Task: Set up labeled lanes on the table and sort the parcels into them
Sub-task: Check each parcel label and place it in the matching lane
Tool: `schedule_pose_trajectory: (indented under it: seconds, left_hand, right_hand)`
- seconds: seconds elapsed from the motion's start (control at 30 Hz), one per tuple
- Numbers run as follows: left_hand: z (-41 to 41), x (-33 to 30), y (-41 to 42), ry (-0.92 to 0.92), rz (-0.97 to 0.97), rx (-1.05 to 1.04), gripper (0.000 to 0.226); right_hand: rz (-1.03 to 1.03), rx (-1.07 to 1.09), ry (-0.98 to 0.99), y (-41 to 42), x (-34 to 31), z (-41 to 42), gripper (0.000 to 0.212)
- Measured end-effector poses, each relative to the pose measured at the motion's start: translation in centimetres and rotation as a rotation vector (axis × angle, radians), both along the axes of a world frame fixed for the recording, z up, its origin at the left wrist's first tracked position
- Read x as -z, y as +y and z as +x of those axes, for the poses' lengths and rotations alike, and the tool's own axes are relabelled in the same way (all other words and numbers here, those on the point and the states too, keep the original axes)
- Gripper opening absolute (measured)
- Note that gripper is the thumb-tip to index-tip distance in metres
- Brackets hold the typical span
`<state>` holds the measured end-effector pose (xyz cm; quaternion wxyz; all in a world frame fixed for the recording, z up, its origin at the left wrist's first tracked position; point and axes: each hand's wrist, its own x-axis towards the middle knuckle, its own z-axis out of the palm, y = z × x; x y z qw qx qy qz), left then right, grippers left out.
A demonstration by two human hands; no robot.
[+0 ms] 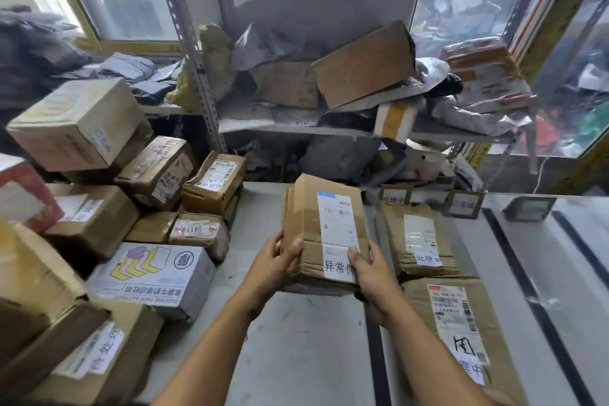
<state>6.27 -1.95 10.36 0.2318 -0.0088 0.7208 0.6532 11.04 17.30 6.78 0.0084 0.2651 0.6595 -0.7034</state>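
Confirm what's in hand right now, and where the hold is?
A taped cardboard parcel, held by both hands at its near end: left hand on the near-left corner, right hand on the near-right corner, thumb on the white handwritten label.

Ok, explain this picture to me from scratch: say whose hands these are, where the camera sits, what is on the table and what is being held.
There is no machine here. The single picture comes from a camera worn on a person's head, looking forward and down, so the two bare arms are the wearer's own. The left hand and right hand grip a brown cardboard parcel between them, above the grey table. It carries a white shipping label and a handwritten slip. Black tape strips divide the table into lanes, with small label stands at the far end. Two flat parcels lie in the lane to the right. A pile of unsorted boxes crowds the left side, and shelves of more parcels stand behind.
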Motion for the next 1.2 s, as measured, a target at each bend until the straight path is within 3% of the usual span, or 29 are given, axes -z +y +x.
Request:
schedule_pose_trajectory:
  seconds: [0.07, 0.17, 0.3, 0.47, 0.63, 0.77, 0.93, 1.03, 1.1, 1.2]
  left_hand:
    - [0.7, 0.1, 0.6, 0.013, -0.004, 0.038, 0.083]
    - [2.1, 0.7, 1.0, 0.054, -0.017, 0.131, 0.082]
    - [4.0, 2.5, 0.0, -0.009, 0.015, 0.067, 0.036]
    - [6.5, 4.6, -1.5, -0.115, -0.021, -0.059, 0.028]
    - [8.0, 5.3, -0.8, -0.115, -0.039, -0.110, 0.032]
    - [7.1, 3.5, 1.2, -0.090, 0.021, -0.011, 0.048]
    - [5.7, 0.4, 6.2, -0.027, 0.062, 0.155, 0.070]
    - [6.3, -1.4, 10.4, 0.003, 0.091, 0.216, 0.063]
    - [7.1, -2.4, 13.4, 0.035, 0.088, 0.259, 0.058]
    - [8.4, -2.8, 18.3, 0.065, 0.062, 0.283, 0.066]
  right_hand:
    - [0.018, 0.000, 0.017, 0.8, -0.3, 0.5, 0.037]
    - [0.076, -0.010, 0.021, 1.6, -1.0, 1.9, 0.034]
    - [0.135, -0.103, -0.013, 1.1, -0.8, 4.2, 0.038]
    - [0.030, -0.182, -0.062, -0.8, 0.5, 6.6, 0.038]
    - [0.090, -0.151, -0.068, -0.3, 0.4, 8.0, 0.019]
    - [0.109, -0.061, -0.014, 1.4, -1.8, 9.1, 0.017]
    - [0.179, 0.067, 0.050, 5.3, -5.7, 10.9, 0.037]
    - [0.224, 0.155, 0.076, 8.4, -7.5, 12.6, 0.034]
    - [0.255, 0.200, 0.087, 10.8, -8.5, 13.8, 0.044]
    - [0.303, 0.253, 0.084, 14.9, -9.6, 15.6, 0.049]
